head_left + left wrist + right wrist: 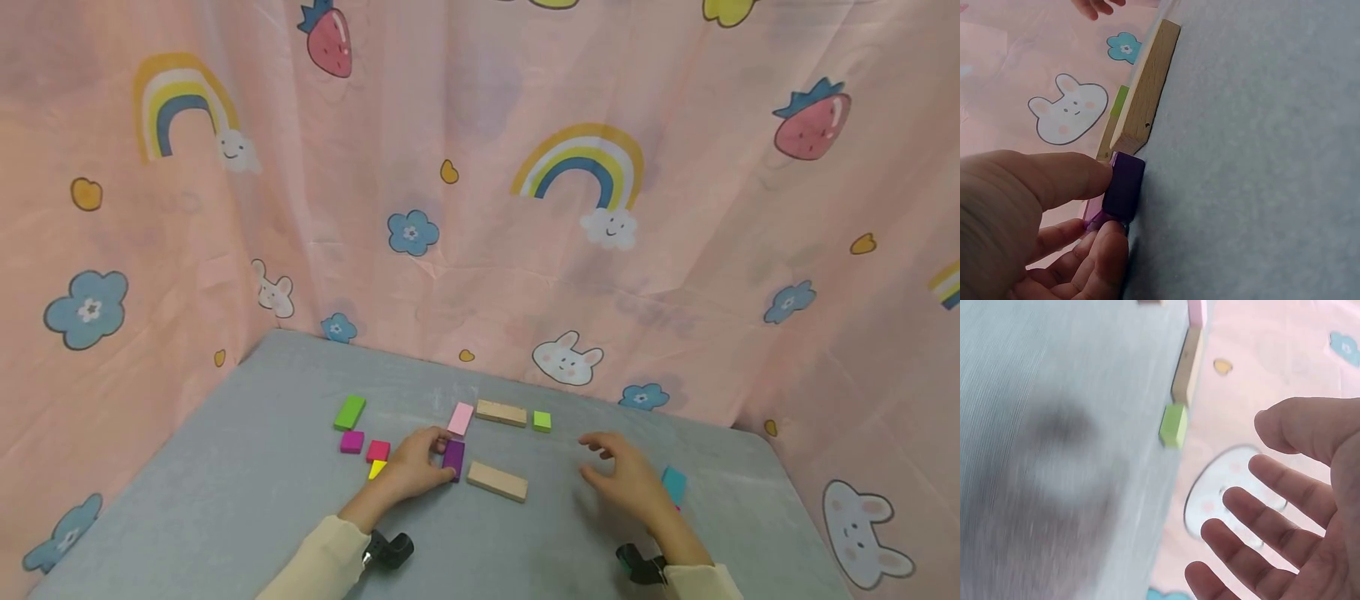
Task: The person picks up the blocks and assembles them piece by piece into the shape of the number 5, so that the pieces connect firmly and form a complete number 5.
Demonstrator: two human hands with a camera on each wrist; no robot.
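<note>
Purple block (453,461): just left of near plank (497,482), long axis roughly crosswise to its
Left hand (414,463): nearer, fingers pinching purple block
Right hand (628,479): right of near plank, fingers parted, nothing held

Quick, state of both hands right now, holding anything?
Left hand: closed, pinching the purple block between thumb and fingers.
Right hand: open, holding nothing.

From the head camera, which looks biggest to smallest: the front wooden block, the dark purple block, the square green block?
1. Front wooden block
2. Dark purple block, partly covered by the left hand
3. Square green block
</note>
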